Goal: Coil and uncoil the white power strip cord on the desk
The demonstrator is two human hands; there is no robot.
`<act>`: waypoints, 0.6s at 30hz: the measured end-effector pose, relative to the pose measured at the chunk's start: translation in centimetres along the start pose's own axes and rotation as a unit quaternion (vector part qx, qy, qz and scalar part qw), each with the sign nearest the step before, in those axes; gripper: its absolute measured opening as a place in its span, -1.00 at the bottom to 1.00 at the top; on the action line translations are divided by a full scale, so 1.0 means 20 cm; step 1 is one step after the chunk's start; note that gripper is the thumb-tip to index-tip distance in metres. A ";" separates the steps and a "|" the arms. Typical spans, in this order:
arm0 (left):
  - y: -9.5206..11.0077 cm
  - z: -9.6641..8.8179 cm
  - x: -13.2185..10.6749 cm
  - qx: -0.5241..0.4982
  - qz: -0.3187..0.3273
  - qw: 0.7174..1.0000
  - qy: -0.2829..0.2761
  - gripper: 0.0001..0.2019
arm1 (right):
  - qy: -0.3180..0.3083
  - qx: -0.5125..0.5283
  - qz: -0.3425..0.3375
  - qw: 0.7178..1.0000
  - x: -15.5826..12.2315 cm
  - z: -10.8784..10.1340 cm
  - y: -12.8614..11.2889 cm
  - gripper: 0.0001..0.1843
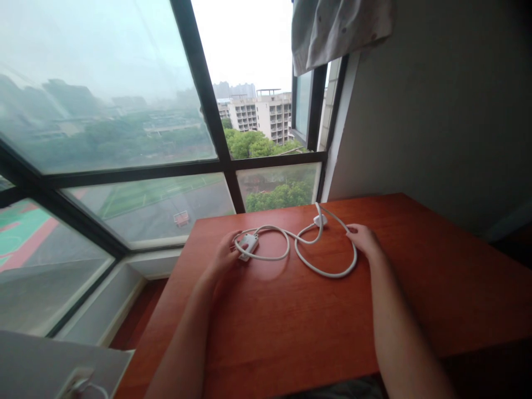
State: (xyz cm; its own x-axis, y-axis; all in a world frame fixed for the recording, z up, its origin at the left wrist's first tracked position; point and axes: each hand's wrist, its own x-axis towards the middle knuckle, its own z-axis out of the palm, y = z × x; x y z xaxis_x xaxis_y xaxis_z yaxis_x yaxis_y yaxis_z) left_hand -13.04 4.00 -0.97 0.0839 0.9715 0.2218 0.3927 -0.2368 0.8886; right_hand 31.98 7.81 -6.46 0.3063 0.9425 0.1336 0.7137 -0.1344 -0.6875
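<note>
A white extension cord (pixel 332 275) lies in loose loops on the reddish-brown table (pixel 282 321). At its left end, my left hand (pixel 226 253) is closed around a small white socket block (pixel 251 244), with a loop of the cord passing over it. The fingertips of my right hand (pixel 364 239) pinch the right side of the larger loop. Between the hands, toward the far edge, a white plug (pixel 320 220) rests on the tabletop near a raised bend of cord. Fine detail on the socket block is too small to make out.
Beyond the table's far edge stand dark-framed windows (pixel 145 173), with one pane open at the right. A pale curtain (pixel 338 33) hangs above it. The grey wall (pixel 436 122) borders the right side. A wall socket (pixel 78 382) with a white lead is at lower left.
</note>
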 end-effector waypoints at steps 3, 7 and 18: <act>0.00 0.07 0.00 0.098 0.046 0.994 0.033 -0.47 | 0.003 -0.004 -0.007 1.000 0.00 0.01 0.00 -0.71; 0.06 0.10 -0.01 0.154 0.097 0.983 0.027 -0.50 | 0.005 -0.014 -0.005 1.000 0.00 0.01 -0.01 -0.70; 0.15 0.08 -0.01 -0.180 -0.022 0.982 0.056 -0.62 | -0.005 0.057 0.005 0.998 0.00 0.01 -0.02 -0.70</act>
State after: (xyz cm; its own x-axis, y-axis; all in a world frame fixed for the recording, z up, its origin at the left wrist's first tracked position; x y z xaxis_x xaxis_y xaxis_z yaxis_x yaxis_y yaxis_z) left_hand -10.45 3.07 1.11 -0.0344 0.9783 0.2043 0.0437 -0.2028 0.9782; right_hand 31.57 7.86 -6.40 0.3063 0.9443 0.1202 0.6342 -0.1083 -0.7655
